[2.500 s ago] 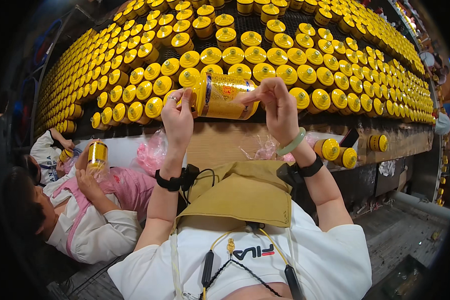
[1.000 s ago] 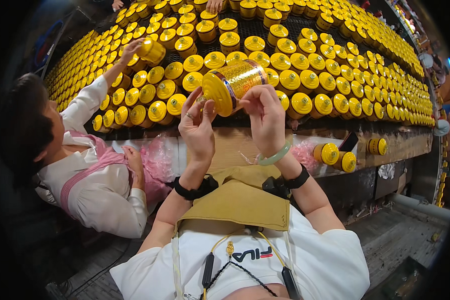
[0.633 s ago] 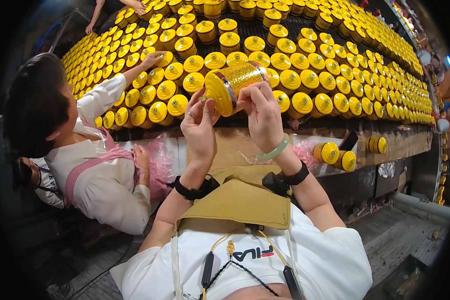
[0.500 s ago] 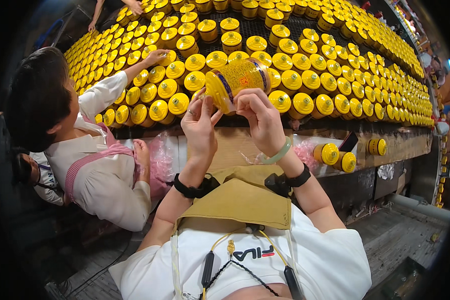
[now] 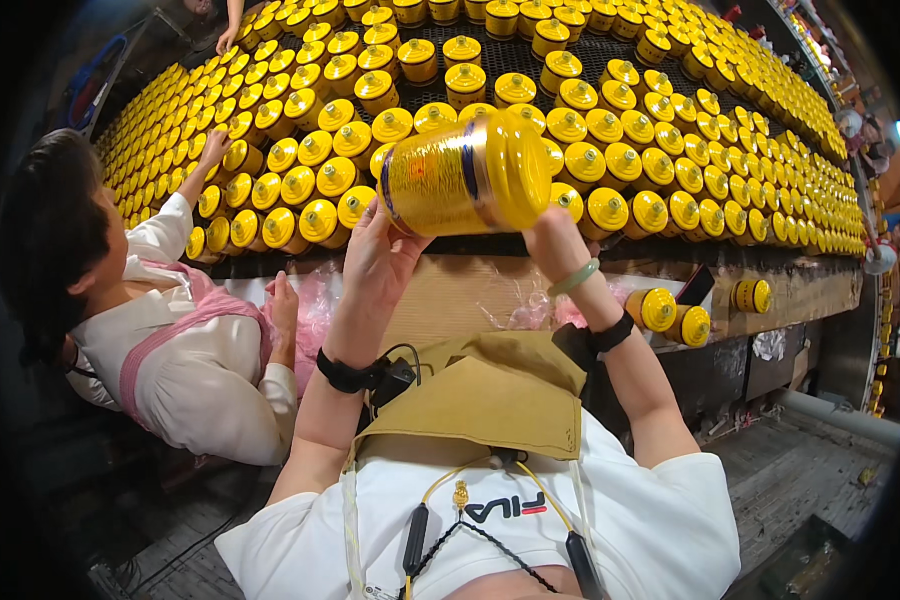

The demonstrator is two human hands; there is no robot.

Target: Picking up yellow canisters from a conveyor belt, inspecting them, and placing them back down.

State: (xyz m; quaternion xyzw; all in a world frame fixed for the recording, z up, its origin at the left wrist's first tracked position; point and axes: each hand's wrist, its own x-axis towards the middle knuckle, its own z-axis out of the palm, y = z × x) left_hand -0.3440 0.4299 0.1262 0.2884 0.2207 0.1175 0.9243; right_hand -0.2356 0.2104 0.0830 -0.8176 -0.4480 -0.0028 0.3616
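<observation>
A yellow canister [image 5: 435,182] with a gold patterned body, dark bands and a shiny surface lies on its side in the air before me. My left hand [image 5: 382,245] grips it from below at its left end, thumb and fingers against the side. At the right end, beside the smooth yellow end face [image 5: 522,172], is my right hand [image 5: 560,245], blurred by motion. Its fingers are mostly hidden by the canister, so their grip does not show. Behind both hands stand rows of similar canisters [image 5: 607,210] with knobbed yellow lids.
A co-worker [image 5: 190,370] in white and a pink apron stands at my left, one hand [image 5: 212,148] among the canisters. Brown cardboard [image 5: 460,300] covers the near edge. Pink plastic [image 5: 318,310] lies beside it. Several loose canisters [image 5: 658,308] and a dark phone [image 5: 696,286] lie right.
The held canister has turned over, its smooth yellow end now at the right. My right hand has moved right and lower. The co-worker's reaching hand has moved left.
</observation>
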